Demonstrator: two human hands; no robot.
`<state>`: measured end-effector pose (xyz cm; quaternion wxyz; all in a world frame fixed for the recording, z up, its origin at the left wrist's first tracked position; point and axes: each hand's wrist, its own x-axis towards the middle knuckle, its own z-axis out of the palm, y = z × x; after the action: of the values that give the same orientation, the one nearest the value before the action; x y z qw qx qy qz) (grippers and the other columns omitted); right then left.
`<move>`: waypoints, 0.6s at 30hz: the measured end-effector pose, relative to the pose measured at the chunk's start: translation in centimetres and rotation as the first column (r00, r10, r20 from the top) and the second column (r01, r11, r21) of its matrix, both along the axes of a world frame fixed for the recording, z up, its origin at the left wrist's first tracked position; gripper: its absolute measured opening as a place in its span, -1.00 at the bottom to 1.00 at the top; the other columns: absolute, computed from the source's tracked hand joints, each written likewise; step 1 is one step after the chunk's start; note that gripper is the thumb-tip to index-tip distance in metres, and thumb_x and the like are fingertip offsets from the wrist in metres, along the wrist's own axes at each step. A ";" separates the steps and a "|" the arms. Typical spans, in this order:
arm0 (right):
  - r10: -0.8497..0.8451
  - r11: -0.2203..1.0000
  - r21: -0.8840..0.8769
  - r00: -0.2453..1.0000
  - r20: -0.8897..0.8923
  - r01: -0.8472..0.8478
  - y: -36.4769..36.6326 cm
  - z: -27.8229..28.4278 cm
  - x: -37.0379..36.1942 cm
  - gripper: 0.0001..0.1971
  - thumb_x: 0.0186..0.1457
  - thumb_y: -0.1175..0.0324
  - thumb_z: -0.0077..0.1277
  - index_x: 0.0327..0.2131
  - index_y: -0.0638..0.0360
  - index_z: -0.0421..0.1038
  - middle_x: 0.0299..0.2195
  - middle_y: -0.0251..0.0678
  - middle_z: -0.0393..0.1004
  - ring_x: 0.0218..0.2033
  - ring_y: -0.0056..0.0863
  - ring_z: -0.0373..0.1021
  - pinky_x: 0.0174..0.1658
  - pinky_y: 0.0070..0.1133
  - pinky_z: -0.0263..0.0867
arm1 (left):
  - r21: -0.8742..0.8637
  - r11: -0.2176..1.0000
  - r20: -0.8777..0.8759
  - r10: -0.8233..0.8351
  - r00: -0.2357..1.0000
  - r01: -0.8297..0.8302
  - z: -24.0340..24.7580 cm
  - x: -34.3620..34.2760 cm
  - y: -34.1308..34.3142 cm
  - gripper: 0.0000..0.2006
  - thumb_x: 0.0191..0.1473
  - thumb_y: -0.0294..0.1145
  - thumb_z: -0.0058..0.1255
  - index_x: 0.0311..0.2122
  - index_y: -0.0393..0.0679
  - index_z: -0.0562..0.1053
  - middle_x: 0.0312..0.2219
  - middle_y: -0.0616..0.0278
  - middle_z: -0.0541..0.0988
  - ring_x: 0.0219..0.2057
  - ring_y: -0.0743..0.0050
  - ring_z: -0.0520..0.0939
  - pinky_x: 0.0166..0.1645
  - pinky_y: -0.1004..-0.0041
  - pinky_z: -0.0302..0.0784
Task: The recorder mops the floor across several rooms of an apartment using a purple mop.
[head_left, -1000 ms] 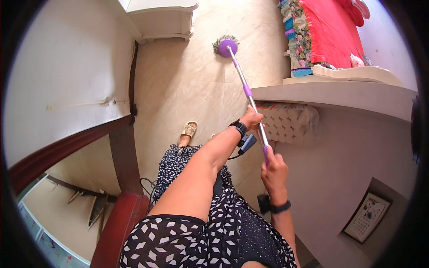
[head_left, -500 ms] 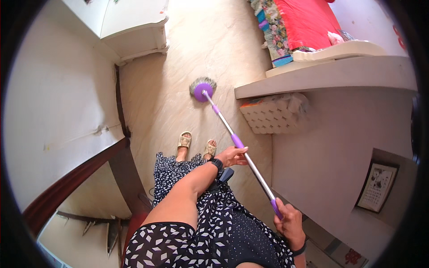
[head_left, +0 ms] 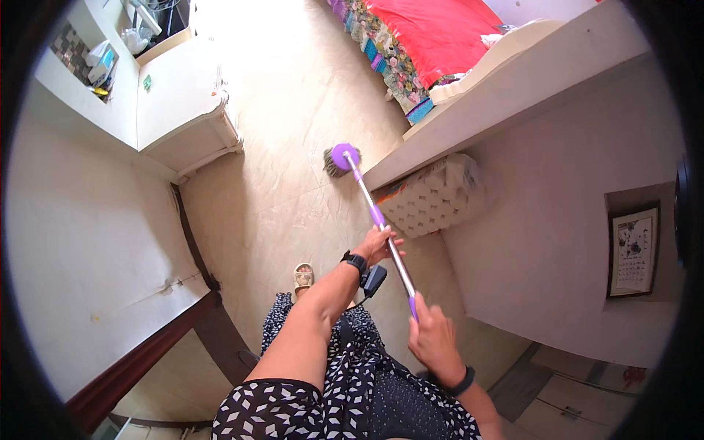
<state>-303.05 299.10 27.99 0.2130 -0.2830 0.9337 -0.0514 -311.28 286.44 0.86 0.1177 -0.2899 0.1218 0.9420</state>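
Observation:
A mop (head_left: 366,195) with a purple disc, grey strands and a silver-and-purple pole slants across the floor in front of me. Its head rests on the pale tiles, close to the end of the low wall. My left hand (head_left: 377,245) is closed around the middle of the pole, just below a purple collar, with some fingertips showing on the far side. Lower down, my right hand (head_left: 434,339) grips the purple top end of the pole. A dark watch is on my left wrist, and a dark band circles the right one.
A wrapped pack of white rolls (head_left: 431,196) stands against the right wall, near the mop pole. A white cabinet (head_left: 187,110) juts out at the far left. Beyond the low wall (head_left: 513,92) is a bed (head_left: 433,33) with a red cover. A framed picture (head_left: 633,253) sits in a right-hand niche.
The mop head has shifted slightly right, nearer the low wall, and the pole stands steeper. My right hand has come inward and up. The view has turned, showing more of the cabinet.

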 end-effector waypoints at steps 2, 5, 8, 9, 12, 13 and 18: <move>0.013 1.000 -0.012 0.999 -0.052 -0.013 -1.2 -1.9 -1.1 -0.52 -0.11 0.41 -0.11 -0.03 0.20 0.12 -0.57 -0.04 0.30 -0.55 -0.07 0.32 -0.47 -0.27 0.24 | 0.003 1.000 -0.121 -0.024 0.992 0.025 1.7 -1.2 -0.9 -0.75 0.05 -0.39 -0.18 -0.19 -0.08 0.08 -0.23 0.12 0.18 -0.17 0.00 0.37 -0.20 -0.12 0.41; -0.044 0.999 0.006 0.996 -0.080 0.044 -3.4 -6.7 -4.9 -0.50 -0.18 0.41 -0.08 -0.05 0.16 0.15 -0.55 -0.01 0.36 -0.52 -0.05 0.34 -0.43 -0.26 0.26 | -0.070 0.994 -0.151 -0.088 0.985 0.079 2.4 -1.8 -0.8 -0.55 0.00 -0.45 -0.10 -0.02 0.02 0.04 -0.20 0.21 0.17 -0.19 0.07 0.37 -0.22 -0.08 0.43; -0.011 0.995 0.095 1.000 0.021 0.009 -3.6 -9.8 -6.5 -0.43 -0.26 0.44 -0.09 -0.04 0.17 0.11 -0.54 0.03 0.39 -0.48 -0.03 0.36 -0.40 -0.25 0.28 | -0.191 0.950 -0.148 -0.278 0.949 0.249 2.7 -0.7 -0.6 -0.51 -0.06 -0.40 0.01 -0.03 -0.02 0.09 -0.28 0.24 0.29 -0.24 0.18 0.44 -0.27 0.11 0.46; -0.003 0.995 0.103 1.000 0.025 0.001 -3.7 -10.0 -6.1 -0.48 -0.26 0.47 -0.11 -0.09 0.21 0.13 -0.54 0.04 0.40 -0.47 -0.02 0.36 -0.42 -0.26 0.28 | -0.230 0.929 -0.197 -0.338 0.920 0.291 2.4 0.2 -0.6 -0.54 -0.07 -0.37 0.02 -0.07 -0.09 0.11 -0.30 0.21 0.32 -0.24 0.19 0.45 -0.28 0.11 0.47; 0.060 0.995 0.081 0.998 0.021 -0.062 -1.7 -10.4 -5.5 -0.50 -0.29 0.49 -0.12 -0.12 0.26 0.13 -0.57 0.02 0.40 -0.52 -0.03 0.37 -0.46 -0.25 0.29 | -0.099 0.932 -0.058 -0.354 0.933 0.348 3.4 1.7 -0.4 -0.64 -0.06 -0.29 0.02 -0.23 -0.23 0.18 -0.34 0.14 0.38 -0.28 0.19 0.50 -0.28 0.12 0.47; 0.085 0.992 0.094 0.996 0.021 -0.087 -0.7 -9.9 -5.1 -0.47 -0.31 0.47 -0.10 -0.11 0.27 0.12 -0.59 0.01 0.39 -0.54 -0.04 0.36 -0.47 -0.24 0.28 | -0.108 0.938 -0.059 -0.336 0.940 0.329 4.0 2.2 -0.3 -0.68 -0.03 -0.22 -0.02 -0.28 -0.20 0.22 -0.36 0.13 0.40 -0.34 0.22 0.51 -0.28 0.14 0.48; 0.159 0.979 0.117 0.983 0.095 -0.169 3.4 -4.7 -0.9 -0.38 -0.37 0.42 -0.05 -0.07 0.26 0.11 -0.65 0.00 0.35 -0.61 -0.04 0.33 -0.50 -0.23 0.26 | -0.038 0.950 -0.066 -0.311 0.948 0.309 1.4 4.5 2.0 -0.60 -0.03 -0.01 -0.09 -0.33 -0.21 0.34 -0.45 0.14 0.42 -0.40 0.25 0.49 -0.35 0.23 0.51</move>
<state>-303.93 302.50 23.27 0.2731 -0.3428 0.8987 0.0127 -306.80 288.40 2.28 0.2558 -0.2349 0.1827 0.9198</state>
